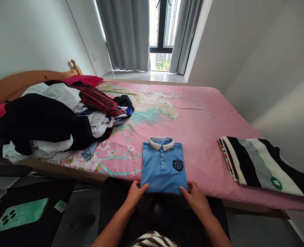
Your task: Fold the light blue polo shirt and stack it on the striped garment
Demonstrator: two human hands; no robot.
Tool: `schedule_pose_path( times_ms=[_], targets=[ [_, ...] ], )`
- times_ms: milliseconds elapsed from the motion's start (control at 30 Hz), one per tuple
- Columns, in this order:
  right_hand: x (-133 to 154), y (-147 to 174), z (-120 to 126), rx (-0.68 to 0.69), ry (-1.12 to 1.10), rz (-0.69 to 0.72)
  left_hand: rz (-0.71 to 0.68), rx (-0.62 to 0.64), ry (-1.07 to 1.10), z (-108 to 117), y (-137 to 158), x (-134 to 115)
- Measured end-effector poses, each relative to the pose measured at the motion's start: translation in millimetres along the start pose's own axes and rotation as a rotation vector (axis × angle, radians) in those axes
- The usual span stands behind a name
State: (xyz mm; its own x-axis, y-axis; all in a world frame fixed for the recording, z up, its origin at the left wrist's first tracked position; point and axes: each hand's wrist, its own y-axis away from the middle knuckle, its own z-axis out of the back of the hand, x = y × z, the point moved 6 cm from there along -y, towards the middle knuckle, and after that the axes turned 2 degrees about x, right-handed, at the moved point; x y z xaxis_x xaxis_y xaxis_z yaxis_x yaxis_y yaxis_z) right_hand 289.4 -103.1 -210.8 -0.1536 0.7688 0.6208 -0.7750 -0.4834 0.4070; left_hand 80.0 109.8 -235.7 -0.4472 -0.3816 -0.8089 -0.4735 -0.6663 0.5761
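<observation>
A light blue polo shirt (157, 168) with a white collar and a dark badge lies folded into a neat rectangle, front side up, at the near edge of the bed. Its collar points away from me. My left hand (136, 192) grips the lower left corner, thumb on top and fingers beneath. At the lower right corner my right hand (193, 193) pinches the cloth the same way. The shirt's bottom edge reaches slightly past the mattress edge, over my lap.
Loose clothes (46, 120) form a heap on the bed's left. To the right lies a stack of folded garments, a striped one (260, 164) on top. A green phone (20, 214) rests on a black surface at lower left. The pink bedsheet (200, 116) stretches behind the shirt.
</observation>
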Motion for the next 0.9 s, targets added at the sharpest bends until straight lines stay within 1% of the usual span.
schedule_pose_path(
  times_ms=[67, 167, 267, 333, 367, 400, 467, 533, 600, 700, 800, 833, 900],
  targets=[
    [-1, 0, -8, 0.028, -0.172, -0.027, 0.049, 0.069, 0.178, -6, 2, 1],
    [-1, 10, -20, 0.144, -0.537, -0.076, 0.129, 0.27, 0.386, -10, 9, 1],
    [8, 26, -27, 0.356, -0.806, -0.096, 0.136, 0.466, 0.441, -8, 18, -3],
    [16, 34, -31, 0.5, -0.899, -0.112, 0.127, 0.533, 0.438, -7, 22, -4],
    [19, 35, -32, 0.536, -0.925, -0.131, 0.128, 0.543, 0.436, -6, 22, -3],
    [21, 34, -33, 0.539, -0.934, -0.159, 0.131, 0.54, 0.438, -6, 21, -3],
    [21, 29, -35, 0.503, -0.921, -0.214, 0.136, 0.528, 0.447, -7, 19, -1],
    [19, 28, -36, 0.46, -0.906, -0.244, 0.131, 0.55, 0.462, -9, 20, -3],
    [18, 36, -35, 0.473, -0.955, -0.24, 0.136, 0.604, 0.481, -10, 28, -5],
    [18, 63, -26, 0.549, -1.137, -0.254, 0.177, 0.669, 0.553, -8, 52, -11],
    [26, 82, -12, 0.582, -1.247, -0.31, 0.19, 0.626, 0.654, -4, 72, -24],
    [33, 81, -6, 0.577, -1.27, -0.32, 0.187, 0.603, 0.677, -4, 74, -32],
    [57, 67, 10, 0.56, -1.326, -0.304, 0.186, 0.547, 0.695, -3, 68, -57]
  ],
)
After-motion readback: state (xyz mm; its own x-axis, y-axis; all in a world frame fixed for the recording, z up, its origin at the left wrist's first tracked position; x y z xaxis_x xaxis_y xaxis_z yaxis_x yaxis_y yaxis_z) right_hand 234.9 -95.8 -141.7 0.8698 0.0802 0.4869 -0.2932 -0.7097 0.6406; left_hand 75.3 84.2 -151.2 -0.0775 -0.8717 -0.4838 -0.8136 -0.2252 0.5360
